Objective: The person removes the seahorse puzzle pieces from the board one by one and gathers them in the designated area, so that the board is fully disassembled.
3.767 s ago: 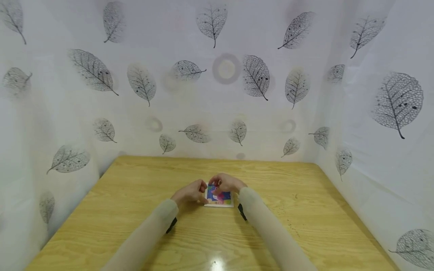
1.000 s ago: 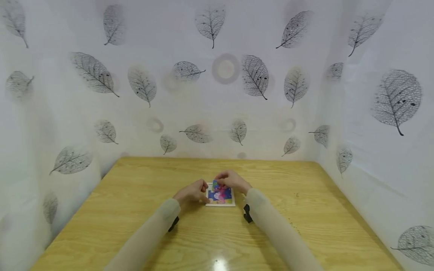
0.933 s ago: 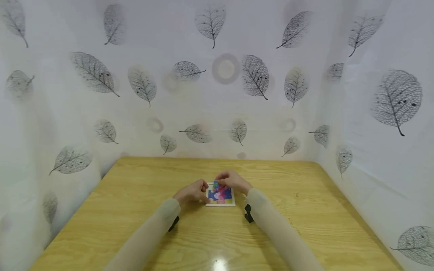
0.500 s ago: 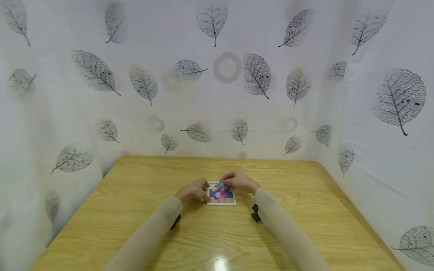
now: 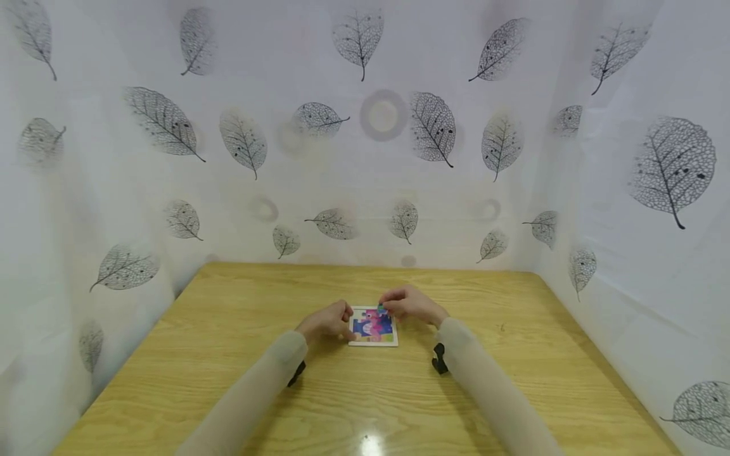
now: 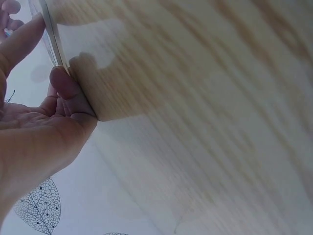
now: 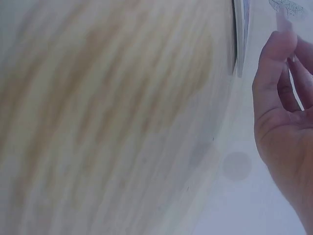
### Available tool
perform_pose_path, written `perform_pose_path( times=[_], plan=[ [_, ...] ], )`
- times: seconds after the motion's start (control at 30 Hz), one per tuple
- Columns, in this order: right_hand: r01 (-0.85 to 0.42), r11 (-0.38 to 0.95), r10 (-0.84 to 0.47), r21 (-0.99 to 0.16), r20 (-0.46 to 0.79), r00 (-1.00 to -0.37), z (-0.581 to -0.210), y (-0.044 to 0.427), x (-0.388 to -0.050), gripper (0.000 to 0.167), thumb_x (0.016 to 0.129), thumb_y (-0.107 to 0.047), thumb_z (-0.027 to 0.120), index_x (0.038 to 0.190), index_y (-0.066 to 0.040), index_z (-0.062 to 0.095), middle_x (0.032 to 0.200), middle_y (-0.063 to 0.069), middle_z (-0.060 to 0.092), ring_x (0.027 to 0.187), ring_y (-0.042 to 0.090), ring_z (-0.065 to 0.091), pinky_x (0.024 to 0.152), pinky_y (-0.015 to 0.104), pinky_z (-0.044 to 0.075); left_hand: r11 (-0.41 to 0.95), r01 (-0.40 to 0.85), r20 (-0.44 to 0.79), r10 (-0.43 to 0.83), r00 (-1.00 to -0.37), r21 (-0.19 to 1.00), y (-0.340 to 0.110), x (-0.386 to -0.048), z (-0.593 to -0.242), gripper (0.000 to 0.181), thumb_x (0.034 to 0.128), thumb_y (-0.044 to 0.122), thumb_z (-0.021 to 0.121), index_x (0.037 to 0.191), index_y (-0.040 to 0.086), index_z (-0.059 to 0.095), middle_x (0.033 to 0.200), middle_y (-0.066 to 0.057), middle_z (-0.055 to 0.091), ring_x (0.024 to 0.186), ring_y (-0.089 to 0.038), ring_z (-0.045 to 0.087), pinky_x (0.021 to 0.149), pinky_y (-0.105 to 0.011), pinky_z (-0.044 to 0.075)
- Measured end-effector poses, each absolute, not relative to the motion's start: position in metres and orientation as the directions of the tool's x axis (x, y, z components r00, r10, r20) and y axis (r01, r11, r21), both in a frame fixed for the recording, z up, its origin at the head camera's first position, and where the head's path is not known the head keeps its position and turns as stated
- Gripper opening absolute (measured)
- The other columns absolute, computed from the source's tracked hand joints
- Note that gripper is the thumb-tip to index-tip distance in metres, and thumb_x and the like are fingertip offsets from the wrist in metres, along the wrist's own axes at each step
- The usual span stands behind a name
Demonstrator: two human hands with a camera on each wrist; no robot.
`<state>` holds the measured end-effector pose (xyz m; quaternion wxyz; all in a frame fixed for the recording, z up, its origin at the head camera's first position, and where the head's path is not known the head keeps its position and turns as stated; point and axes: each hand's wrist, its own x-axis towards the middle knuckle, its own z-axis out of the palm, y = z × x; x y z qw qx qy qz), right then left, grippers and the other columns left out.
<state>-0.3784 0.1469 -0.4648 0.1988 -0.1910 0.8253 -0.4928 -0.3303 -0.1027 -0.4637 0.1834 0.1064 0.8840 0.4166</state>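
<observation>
One piece (image 5: pixel 381 309) shifted right, pinched by right fingers (image 7: pixel 279 45); left fingers (image 6: pixel 66 87) clamped on one puzzle (image 5: pixel 373 328).

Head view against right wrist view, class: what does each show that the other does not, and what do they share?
Only the head view: the left hand, both sleeves and the printed face of the puzzle.
Only the right wrist view: the palm side of the right hand.
Both: that hand, the puzzle (edge-on in the wrist view), the tabletop and the leaf-print backdrop.
</observation>
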Motion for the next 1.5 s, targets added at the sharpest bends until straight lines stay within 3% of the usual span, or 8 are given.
perform_pose_path(
  times=[0.2, 0.4, 0.8, 1.1, 1.5],
  plan=[
    [-0.100, 0.413, -0.509, -0.905, -0.138, -0.850, -0.468, 0.153, -0.382, 0.029, 0.095, -0.016, 0.064, 0.120, -0.002, 0.066, 0.108, 0.010, 0.069, 0.083, 0.017, 0.067, 0.071, 0.035, 0.058, 0.618, 0.032, -0.236, 0.347, -0.908, 0.786, -0.103, -0.328, -0.462, 0.051, 0.0746, 0.003, 0.081, 0.114, -0.001, 0.049, 0.099, -0.010, 0.044, 0.090, -0.022, 0.042, 0.082, -0.033, 0.040],
    [-0.089, 0.411, -0.495, -0.907, -0.140, -0.858, -0.467, 0.157, -0.382, 0.026, 0.096, -0.008, 0.058, 0.120, 0.000, 0.064, 0.113, 0.015, 0.066, 0.082, 0.019, 0.067, 0.071, 0.036, 0.058, 0.623, 0.034, -0.239, 0.349, -0.906, 0.781, -0.103, -0.329, -0.463, 0.051, 0.0758, 0.004, 0.081, 0.115, -0.001, 0.049, 0.101, -0.009, 0.044, 0.092, -0.022, 0.042, 0.086, -0.034, 0.040],
    [-0.124, 0.428, -0.462, -0.895, -0.099, -0.881, -0.467, 0.174, -0.388, 0.031, 0.098, -0.007, 0.055, 0.127, 0.001, 0.062, 0.125, 0.016, 0.063, 0.085, 0.018, 0.063, 0.071, 0.031, 0.053, 0.617, 0.031, -0.240, 0.351, -0.905, 0.786, -0.104, -0.329, -0.464, 0.050, 0.0752, 0.004, 0.082, 0.112, 0.000, 0.048, 0.099, -0.009, 0.042, 0.091, -0.022, 0.040, 0.084, -0.033, 0.039],
    [-0.211, 0.431, -0.481, -0.877, -0.025, -0.876, -0.469, 0.190, -0.394, 0.025, 0.093, -0.001, 0.061, 0.117, 0.008, 0.066, 0.111, 0.024, 0.068, 0.083, 0.021, 0.067, 0.071, 0.031, 0.056, 0.626, 0.030, -0.246, 0.351, -0.903, 0.780, -0.103, -0.328, -0.462, 0.051, 0.0760, 0.006, 0.081, 0.114, -0.001, 0.048, 0.095, -0.008, 0.040, 0.089, -0.022, 0.040, 0.078, -0.032, 0.036],
    [-0.200, 0.499, -0.461, -0.843, -0.063, -0.885, -0.471, 0.196, -0.399, 0.024, 0.091, 0.002, 0.062, 0.114, 0.007, 0.068, 0.104, 0.021, 0.071, 0.078, 0.015, 0.066, 0.067, 0.027, 0.054, 0.632, 0.028, -0.250, 0.347, -0.904, 0.774, -0.104, -0.328, -0.461, 0.051, 0.0769, 0.007, 0.081, 0.115, 0.000, 0.048, 0.097, -0.008, 0.042, 0.089, -0.021, 0.041, 0.080, -0.032, 0.038]
  ],
)
